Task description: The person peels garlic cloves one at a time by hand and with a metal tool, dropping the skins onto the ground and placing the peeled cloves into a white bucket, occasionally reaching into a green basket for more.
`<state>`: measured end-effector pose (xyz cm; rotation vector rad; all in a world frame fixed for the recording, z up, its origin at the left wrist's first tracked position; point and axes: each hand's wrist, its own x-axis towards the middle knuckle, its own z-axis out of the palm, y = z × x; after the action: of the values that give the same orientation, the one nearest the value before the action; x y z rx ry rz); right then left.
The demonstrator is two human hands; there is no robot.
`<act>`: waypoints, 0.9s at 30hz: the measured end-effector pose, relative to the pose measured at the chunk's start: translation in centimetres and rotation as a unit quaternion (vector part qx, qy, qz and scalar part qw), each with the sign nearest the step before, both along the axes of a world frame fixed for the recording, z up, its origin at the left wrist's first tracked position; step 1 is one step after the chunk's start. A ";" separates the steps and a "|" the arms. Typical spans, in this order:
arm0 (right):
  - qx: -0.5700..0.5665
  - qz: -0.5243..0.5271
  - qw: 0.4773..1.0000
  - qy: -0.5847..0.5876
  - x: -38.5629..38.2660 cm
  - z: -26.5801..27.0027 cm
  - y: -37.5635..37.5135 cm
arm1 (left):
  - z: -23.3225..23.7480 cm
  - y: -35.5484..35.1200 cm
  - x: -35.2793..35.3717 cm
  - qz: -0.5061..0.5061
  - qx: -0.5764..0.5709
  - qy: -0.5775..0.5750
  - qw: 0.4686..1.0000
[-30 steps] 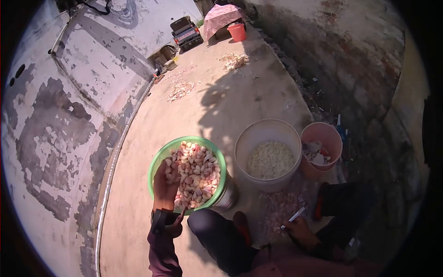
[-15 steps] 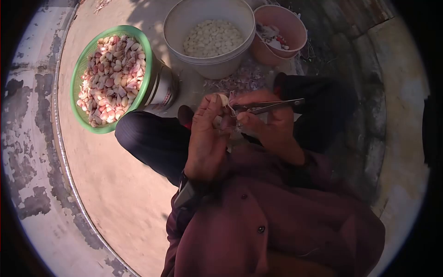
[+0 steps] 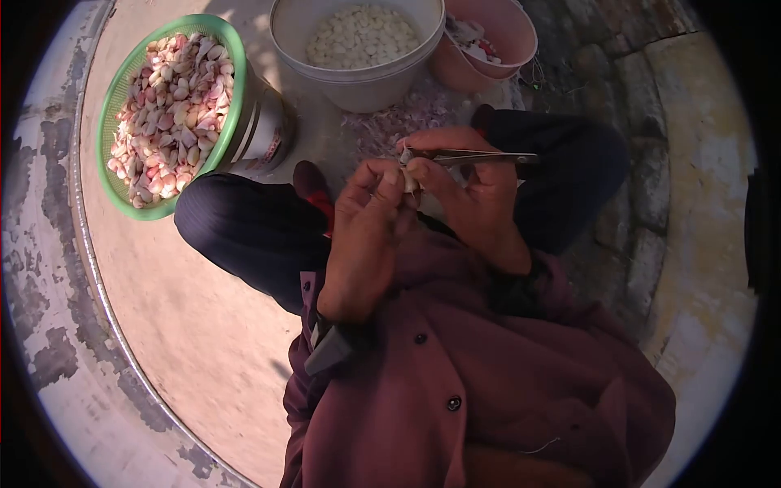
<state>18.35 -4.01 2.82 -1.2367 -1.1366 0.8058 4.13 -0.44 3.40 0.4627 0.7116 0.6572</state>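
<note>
Above my lap, my left hand (image 3: 366, 224) is closed with a garlic clove (image 3: 411, 182) pinched at its fingertips. My right hand (image 3: 476, 203) grips metal tweezers (image 3: 496, 155), their joined end pointing right and their tips up against the clove. A bit of skin shows between the fingertips of both hands, which nearly meet. In front of me stands a white bucket (image 3: 358, 81) with many peeled cloves (image 3: 362, 37) inside. Unpeeled garlic cloves (image 3: 175, 118) fill a green basket (image 3: 236, 106) at the left, tilted toward me.
The basket rests on another bucket (image 3: 268, 138). A pink bucket (image 3: 488, 69) with scraps stands beside the white one. Garlic skins (image 3: 399, 122) litter the ground before my feet. My bent knees (image 3: 244, 228) frame the work, and a brick edge (image 3: 643, 154) runs along the right.
Both hands have drawn closer together at the clove, and the tweezers have turned nearly level. My view has shifted slightly, so the containers sit higher and further left.
</note>
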 end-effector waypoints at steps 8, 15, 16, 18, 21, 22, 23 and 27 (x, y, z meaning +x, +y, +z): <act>0.087 0.026 0.994 0.060 0.2 -0.8 -0.3 | -0.9 0.8 -0.4 0.051 -0.021 0.033 0.998; -0.035 0.033 0.989 0.141 -0.9 -1.3 -0.6 | -1.8 0.1 -0.3 0.042 -0.019 0.010 0.999; -0.036 0.040 0.984 0.171 -0.7 -1.3 -0.6 | -1.6 0.2 -0.3 0.019 0.001 0.022 1.000; -0.038 0.045 0.977 0.203 -0.4 -1.3 -0.4 | -1.6 0.2 -0.5 -0.006 0.020 0.035 0.999; -0.070 0.064 0.968 0.234 -0.2 -1.3 -0.5 | -2.0 0.1 -0.7 -0.023 -0.013 -0.028 0.999; -0.065 0.064 0.975 0.204 -0.1 -1.1 -0.7 | -1.8 0.2 -0.6 -0.026 -0.013 -0.016 0.999; -0.060 0.064 0.981 0.173 -0.1 -1.1 -0.7 | -1.7 0.2 -0.6 -0.030 -0.012 -0.004 0.999; -0.020 0.079 0.987 0.135 -0.2 -1.2 -1.1 | -2.0 -0.2 -0.1 0.018 -0.034 -0.012 0.999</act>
<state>18.18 -5.07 1.66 -1.0405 -1.0079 1.0858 4.02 -0.69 1.42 0.3806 0.7192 0.6693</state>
